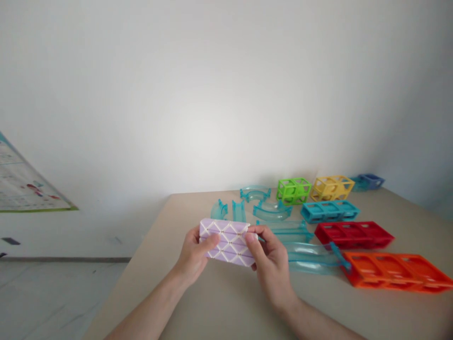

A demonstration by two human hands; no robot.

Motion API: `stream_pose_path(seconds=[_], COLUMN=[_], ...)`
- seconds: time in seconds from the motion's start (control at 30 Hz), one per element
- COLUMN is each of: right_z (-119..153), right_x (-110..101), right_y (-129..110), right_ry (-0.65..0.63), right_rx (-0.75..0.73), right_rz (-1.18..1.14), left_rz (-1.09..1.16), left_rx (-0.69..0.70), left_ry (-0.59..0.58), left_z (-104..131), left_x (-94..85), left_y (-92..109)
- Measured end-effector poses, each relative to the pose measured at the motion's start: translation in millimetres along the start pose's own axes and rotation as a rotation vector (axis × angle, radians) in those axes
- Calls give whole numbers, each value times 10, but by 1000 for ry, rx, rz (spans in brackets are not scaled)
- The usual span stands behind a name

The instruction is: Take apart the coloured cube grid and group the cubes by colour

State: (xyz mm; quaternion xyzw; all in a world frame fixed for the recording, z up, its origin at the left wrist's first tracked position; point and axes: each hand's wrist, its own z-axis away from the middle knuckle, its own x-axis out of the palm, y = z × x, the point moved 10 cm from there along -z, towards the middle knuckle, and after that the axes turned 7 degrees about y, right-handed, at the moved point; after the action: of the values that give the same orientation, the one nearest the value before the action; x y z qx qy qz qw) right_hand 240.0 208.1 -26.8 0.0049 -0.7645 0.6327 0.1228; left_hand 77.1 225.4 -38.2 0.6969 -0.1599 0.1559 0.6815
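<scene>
A flat purple packet (pixel 229 242) with a white diamond pattern is held up above the front part of the table, between both hands. My left hand (pixel 198 252) grips its left end, thumb on the near face and fingers behind. At the right end my right hand (pixel 266 248) pinches it, thumb in front and fingers at the upper corner and behind. The fingers behind the packet are mostly hidden.
On the beige table (pixel 219 307), clear blue track pieces (pixel 272 210) lie behind and right of the packet. Green (pixel 293 190), yellow (pixel 332 187), teal (pixel 330 211), red (pixel 354 234) and orange (pixel 398 271) frame blocks stand at the right. A wall rises behind.
</scene>
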Motion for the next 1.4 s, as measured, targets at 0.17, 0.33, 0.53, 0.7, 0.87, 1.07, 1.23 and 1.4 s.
stream_pose_path(seconds=[0.17,0.33,0.53,0.7,0.87,1.07,1.23,1.4], right_z=[140,241,368,457,401,403,523,654], right_x=[301,397,423,504,462,338,38,-88], right_y=[166,168,6,114,181,182,295,14], right_ry=[-225,-322,-407,-482,-402,-387,-403,-487], right_rx=[18,-29,-91,-50,-9,-40,42,-69], right_rz=[56,80,70,163,336,905,1240,1255], left_rz=[31,-11,13,61,-118,-199,-218,-231], left_rx=[47,30,-66,10,85,79,99,108], left_ry=[183,124,-102,59,219,249,290,299], left_z=[-69,-114,-98,-247,-377,-456,-491,-479], left_x=[-209,-235,-132,-364,-589,-730,-819,-791], left_y=[32,145,174,260,260,135,109,97])
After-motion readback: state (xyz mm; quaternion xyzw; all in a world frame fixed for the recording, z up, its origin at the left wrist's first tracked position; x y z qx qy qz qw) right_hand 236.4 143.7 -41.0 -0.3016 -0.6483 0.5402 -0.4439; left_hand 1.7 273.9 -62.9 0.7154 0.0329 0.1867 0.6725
